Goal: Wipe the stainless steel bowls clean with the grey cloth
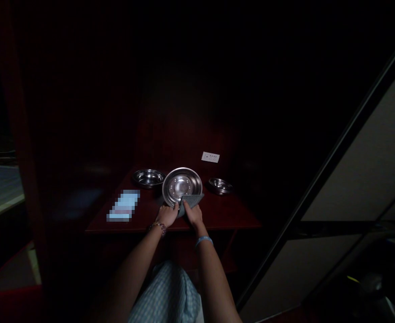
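Observation:
A shiny metal bowl (183, 185) is tilted up toward me above the dark red table. My left hand (168, 216) grips its lower rim, thumb on the near edge. Bunched in my right hand (193, 214) is a grey cloth (192, 200), which lies over the bowl's lower right rim with my thumb pressing on it. Fingers of both hands are partly hidden behind the bowl and cloth. To the left sits a wide metal bowl (149, 178), and to the right a small stack of metal bowls (220, 185).
The dark red table (227, 217) stands against a wooden back wall, where a white socket plate (210, 157) is mounted. A blurred-out bright rectangle (123, 206) lies at the table's left. A pale panel (338, 179) with a dark frame slants up on the right.

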The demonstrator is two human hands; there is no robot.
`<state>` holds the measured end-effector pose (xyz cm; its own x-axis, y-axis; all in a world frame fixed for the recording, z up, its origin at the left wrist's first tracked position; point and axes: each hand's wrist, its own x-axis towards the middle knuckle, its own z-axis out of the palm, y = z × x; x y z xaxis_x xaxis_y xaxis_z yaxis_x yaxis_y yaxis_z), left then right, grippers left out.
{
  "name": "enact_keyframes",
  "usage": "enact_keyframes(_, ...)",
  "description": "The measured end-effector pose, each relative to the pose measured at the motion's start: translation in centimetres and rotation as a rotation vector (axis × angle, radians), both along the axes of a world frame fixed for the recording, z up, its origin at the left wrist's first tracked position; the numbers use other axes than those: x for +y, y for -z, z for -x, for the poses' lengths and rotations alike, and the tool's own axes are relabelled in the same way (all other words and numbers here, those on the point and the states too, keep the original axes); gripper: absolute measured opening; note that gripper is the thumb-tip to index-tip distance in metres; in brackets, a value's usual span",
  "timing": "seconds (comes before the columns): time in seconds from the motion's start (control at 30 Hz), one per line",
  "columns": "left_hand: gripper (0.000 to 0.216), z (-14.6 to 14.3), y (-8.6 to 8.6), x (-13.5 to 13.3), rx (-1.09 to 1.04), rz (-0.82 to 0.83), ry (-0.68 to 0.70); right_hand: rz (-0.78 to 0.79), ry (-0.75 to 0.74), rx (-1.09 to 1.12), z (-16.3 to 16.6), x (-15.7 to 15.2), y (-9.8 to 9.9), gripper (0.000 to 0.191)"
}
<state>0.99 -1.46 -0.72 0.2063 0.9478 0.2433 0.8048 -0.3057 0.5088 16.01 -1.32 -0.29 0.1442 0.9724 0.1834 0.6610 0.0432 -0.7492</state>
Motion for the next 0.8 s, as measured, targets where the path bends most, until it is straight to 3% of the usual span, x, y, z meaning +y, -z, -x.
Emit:
enact_keyframes(0.37,0.063,-0.24,-0.25,-0.19,0.079,0.070,-0.061,-0.036,0.003,0.055,-0.05,-0.24,-0.11,0.052)
enact_keyframes(0.8,0.049,-0.14,-0.67,-0.44,0.018,0.066,-0.089,-0.021,0.041,0.020,0.42,-0.53,0.16,0.051)
